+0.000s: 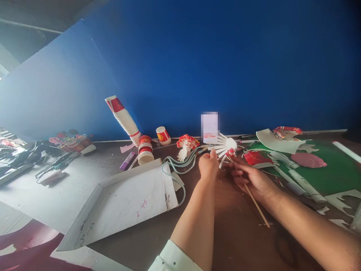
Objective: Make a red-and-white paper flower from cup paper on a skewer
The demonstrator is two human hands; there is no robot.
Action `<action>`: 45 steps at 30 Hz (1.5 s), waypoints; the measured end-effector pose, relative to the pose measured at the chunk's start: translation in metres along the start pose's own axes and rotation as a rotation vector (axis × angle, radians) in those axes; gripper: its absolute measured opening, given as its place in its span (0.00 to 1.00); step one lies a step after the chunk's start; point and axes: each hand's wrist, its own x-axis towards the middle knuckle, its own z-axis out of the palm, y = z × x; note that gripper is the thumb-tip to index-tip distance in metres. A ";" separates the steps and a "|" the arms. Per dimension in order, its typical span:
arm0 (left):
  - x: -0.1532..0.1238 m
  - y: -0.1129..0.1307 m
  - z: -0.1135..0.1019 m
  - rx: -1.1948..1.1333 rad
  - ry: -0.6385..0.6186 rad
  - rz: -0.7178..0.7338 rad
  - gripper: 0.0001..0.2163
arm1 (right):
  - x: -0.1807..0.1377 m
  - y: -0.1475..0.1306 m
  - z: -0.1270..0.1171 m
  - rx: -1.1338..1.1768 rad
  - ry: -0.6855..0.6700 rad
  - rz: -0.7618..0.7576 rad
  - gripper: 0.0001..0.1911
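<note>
My left hand (208,165) is closed, its fingers pinching the strips of a white paper cup cut into a fan of petals (225,146). My right hand (252,178) is closed around a thin wooden stick (256,205) that runs from the cut cup back toward me. The cut cup has a small red piece at its centre, just above my right fingers. Both hands hover over the brown table (231,226).
A white shallow box lid (126,203) lies at left. A tilted stack of paper cups (124,118), single red cups (146,149), a purple glue stick (126,160), green tubing (180,165), a green sheet (332,173) with glue sticks and paper scraps lie around. A blue wall stands behind.
</note>
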 end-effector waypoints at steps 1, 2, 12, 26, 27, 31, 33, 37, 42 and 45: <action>0.002 -0.002 -0.002 0.043 0.007 0.007 0.17 | 0.000 0.000 0.000 0.020 0.006 0.009 0.17; 0.003 -0.003 -0.004 0.077 0.004 0.004 0.15 | 0.001 -0.001 -0.001 0.035 0.011 0.013 0.18; -0.002 -0.003 -0.007 0.152 -0.242 -0.077 0.13 | 0.006 -0.001 -0.009 -0.020 -0.015 -0.032 0.18; 0.001 -0.001 -0.010 0.075 -0.148 0.006 0.04 | 0.000 0.000 0.002 0.098 0.095 -0.005 0.12; 0.001 -0.002 -0.010 0.068 -0.142 0.003 0.05 | -0.001 0.002 0.004 0.078 0.104 0.005 0.10; 0.004 -0.006 -0.009 0.007 -0.113 -0.041 0.09 | -0.005 0.010 0.010 0.014 0.128 0.054 0.06; 0.005 -0.007 -0.009 -0.011 -0.101 -0.067 0.10 | -0.007 0.014 0.012 -0.013 0.138 0.059 0.06; 0.006 -0.007 -0.008 -0.028 -0.087 -0.101 0.09 | -0.011 0.020 0.015 -0.044 0.185 0.031 0.05; 0.006 -0.004 -0.007 -0.121 -0.166 -0.165 0.07 | -0.017 0.022 0.018 -0.051 0.164 0.027 0.06; 0.004 -0.002 -0.006 -0.214 -0.267 -0.218 0.06 | -0.015 0.020 0.018 -0.051 0.121 0.046 0.07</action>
